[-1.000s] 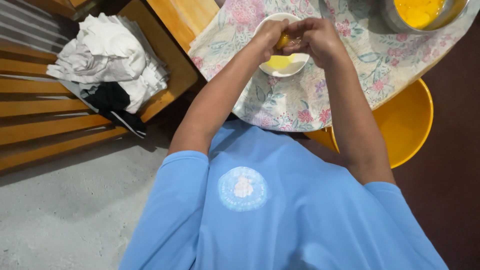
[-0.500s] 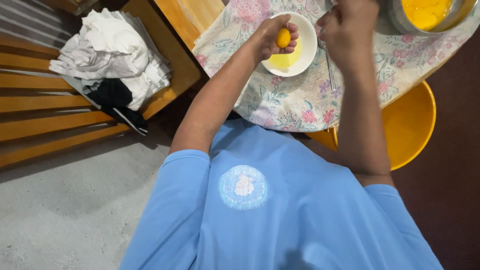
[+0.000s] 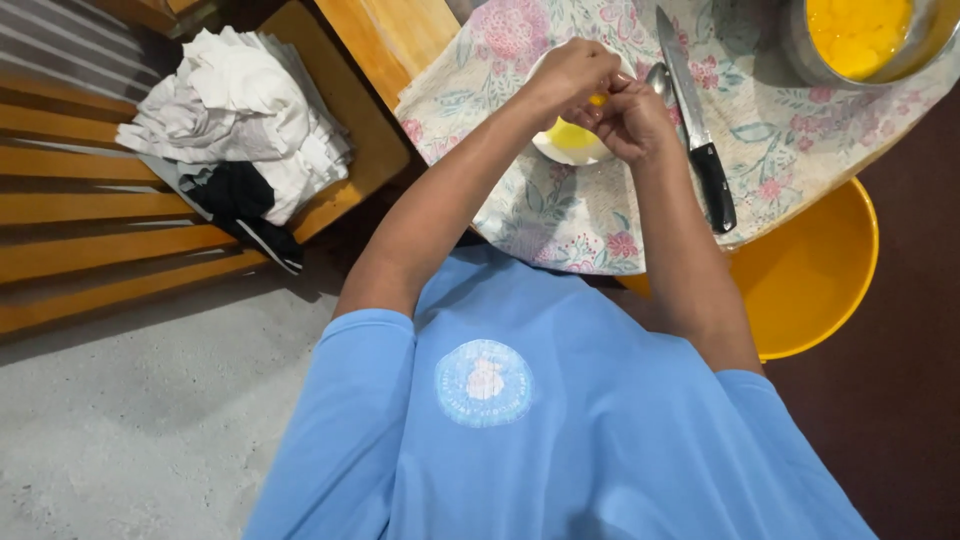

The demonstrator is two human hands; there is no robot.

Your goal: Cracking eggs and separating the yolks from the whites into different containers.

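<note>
Since half a second ago your right hand (image 3: 628, 118) rejoined your left hand (image 3: 572, 72), fingers clamped together on the small yellow fruit (image 3: 598, 99) over the white bowl (image 3: 570, 145); slippery, soft, pinch its sides

Both hands, left hand (image 3: 572, 75) and right hand (image 3: 632, 118), meet over white bowl (image 3: 570, 145), pinching a small yellow piece (image 3: 598, 99). Knife (image 3: 693, 120) and spoon (image 3: 660, 78) just beside, on floral cloth (image 3: 540, 215). Metal bowl (image 3: 862, 40) of yellow pieces at surface's far right edge.
</note>
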